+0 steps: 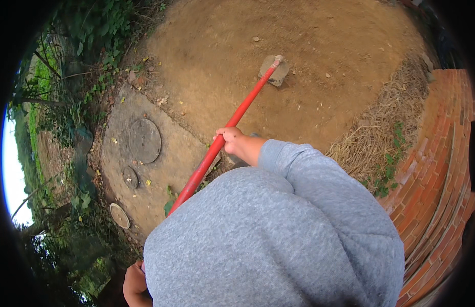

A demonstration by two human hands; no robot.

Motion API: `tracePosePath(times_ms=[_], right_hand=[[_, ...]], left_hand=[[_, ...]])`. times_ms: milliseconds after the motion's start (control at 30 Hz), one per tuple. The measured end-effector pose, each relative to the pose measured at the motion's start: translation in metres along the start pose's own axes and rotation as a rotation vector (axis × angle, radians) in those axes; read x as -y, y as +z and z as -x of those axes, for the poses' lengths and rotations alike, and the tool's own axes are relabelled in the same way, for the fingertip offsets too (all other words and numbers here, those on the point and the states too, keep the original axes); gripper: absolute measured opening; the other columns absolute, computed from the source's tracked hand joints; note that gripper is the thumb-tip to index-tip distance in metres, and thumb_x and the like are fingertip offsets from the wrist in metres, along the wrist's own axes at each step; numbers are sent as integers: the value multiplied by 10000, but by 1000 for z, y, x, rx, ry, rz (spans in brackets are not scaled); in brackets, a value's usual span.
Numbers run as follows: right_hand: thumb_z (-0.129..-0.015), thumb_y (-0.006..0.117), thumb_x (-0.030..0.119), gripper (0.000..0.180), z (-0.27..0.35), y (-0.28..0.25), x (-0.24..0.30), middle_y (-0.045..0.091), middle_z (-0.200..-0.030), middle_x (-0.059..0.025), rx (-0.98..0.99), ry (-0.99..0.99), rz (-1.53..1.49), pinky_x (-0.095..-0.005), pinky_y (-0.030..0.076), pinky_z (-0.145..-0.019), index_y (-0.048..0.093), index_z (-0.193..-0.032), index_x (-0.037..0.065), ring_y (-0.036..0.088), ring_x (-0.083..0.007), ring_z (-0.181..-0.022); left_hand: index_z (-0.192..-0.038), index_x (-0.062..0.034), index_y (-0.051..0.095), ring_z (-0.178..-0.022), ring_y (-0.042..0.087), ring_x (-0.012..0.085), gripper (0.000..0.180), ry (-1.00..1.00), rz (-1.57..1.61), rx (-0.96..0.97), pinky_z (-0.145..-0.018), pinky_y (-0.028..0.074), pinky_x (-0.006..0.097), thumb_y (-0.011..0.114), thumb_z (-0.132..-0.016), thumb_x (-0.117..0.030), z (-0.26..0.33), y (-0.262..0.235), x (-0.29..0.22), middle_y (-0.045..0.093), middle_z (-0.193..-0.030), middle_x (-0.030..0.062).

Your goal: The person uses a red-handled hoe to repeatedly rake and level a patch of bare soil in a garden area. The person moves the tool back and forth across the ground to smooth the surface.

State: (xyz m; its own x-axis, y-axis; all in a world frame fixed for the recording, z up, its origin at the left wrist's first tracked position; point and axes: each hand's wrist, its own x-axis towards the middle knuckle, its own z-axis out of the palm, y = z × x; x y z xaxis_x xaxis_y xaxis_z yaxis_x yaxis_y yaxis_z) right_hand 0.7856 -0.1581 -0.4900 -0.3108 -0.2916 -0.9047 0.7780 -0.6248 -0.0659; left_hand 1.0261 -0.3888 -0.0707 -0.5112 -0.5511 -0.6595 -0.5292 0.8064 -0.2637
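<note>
A long hoe (246, 104) with a red handle slants from lower left to upper right. Its dirt-coated, rounded blade (274, 77) is against the bare brown soil ahead. My right hand (229, 138) is closed around the middle of the handle, the grey sleeve running back to my shoulder. My left hand (134, 279) is low at the left, beside my body, curled at the handle's rear end, where a bit of red shows. The stretch of handle between my two hands is partly covered by my grey top.
At the left lies a concrete slab (119, 120) with round covers (144, 140) set in it. Green vines and shrubs (107, 30) border it. Dry straw (383, 128) and a red brick wall (437, 169) stand on the right.
</note>
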Motion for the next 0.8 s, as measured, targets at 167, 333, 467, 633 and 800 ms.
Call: tracePosePath(times_ms=[167,333,467,633,800], right_hand=[[-817,588,-19,155,-7,-11,-39,539,-792,-114,-62,71,-16,-490,543,-692,500,-937,24,591,-280,-751],[-815,584,-20,178,2,-19,-79,531,-839,-146,-87,122,67,-503,535,-709,493,-964,14,584,-298,-772],[-831,565,-10,180,3,-13,-85,532,-866,-155,-45,140,55,-505,531,-707,490,-994,11,582,-306,-779],[-824,561,-15,195,4,-5,-77,525,-892,-149,28,64,16,-451,555,-645,458,-989,3,609,-269,-809],[-818,561,-12,222,2,-8,-92,526,-844,-131,48,28,-25,-465,553,-638,445,-1005,15,600,-269,-756]], left_hand=[[-943,9,687,-855,685,337,365,-39,-28,37,-750,503,393,725,-742,-294,19,-13,-22,668,-849,250],[-933,8,685,-853,685,338,364,-96,-20,104,-749,504,393,742,-716,-278,18,-10,24,669,-840,244],[-926,7,684,-851,686,339,365,-115,52,160,-748,505,393,757,-695,-266,3,-2,73,671,-832,240],[-908,5,681,-840,689,330,363,-75,225,158,-740,507,391,777,-667,-248,-27,25,113,672,-824,232],[-899,-6,684,-835,685,338,380,-127,205,134,-733,510,403,784,-651,-276,-33,27,121,674,-822,228]])
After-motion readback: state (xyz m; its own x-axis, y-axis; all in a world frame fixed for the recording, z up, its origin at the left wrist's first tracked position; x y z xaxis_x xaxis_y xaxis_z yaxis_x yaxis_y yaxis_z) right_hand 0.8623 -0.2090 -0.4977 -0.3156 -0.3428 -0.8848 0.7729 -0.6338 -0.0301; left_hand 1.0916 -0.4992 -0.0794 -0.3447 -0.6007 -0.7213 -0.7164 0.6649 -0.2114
